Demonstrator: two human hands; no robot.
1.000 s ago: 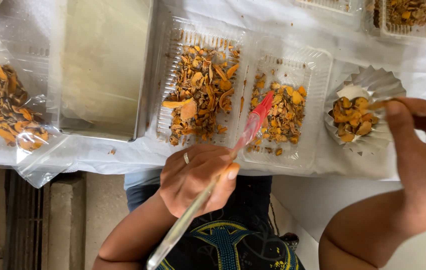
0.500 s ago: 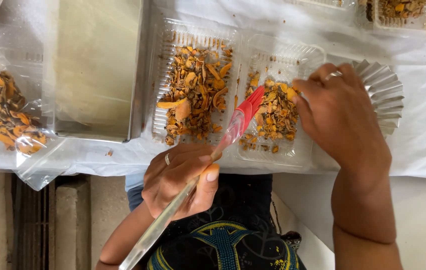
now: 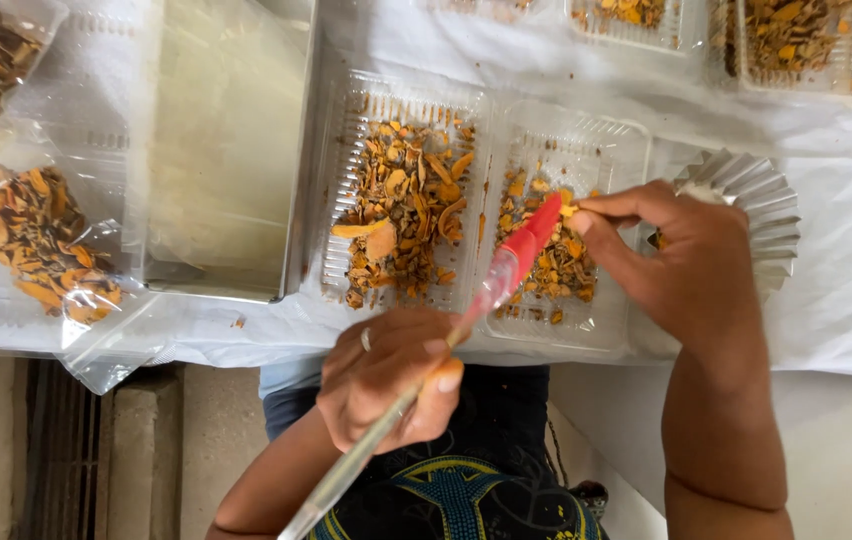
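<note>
Red-tipped brush [image 3: 506,265] in left hand [image 3: 391,380]; right hand [image 3: 681,265] pinching orange chip [image 3: 568,211].

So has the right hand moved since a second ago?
Yes. The right hand came left from beside the fluted foil cup, now pinching a piece over the right clear tray.

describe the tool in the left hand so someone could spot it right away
On the white-covered table, find the two joined clear plastic trays of orange dried slices. The brush slants up from the left hand over the right tray: a clear handle with a red tip, the only red thing there.
</note>
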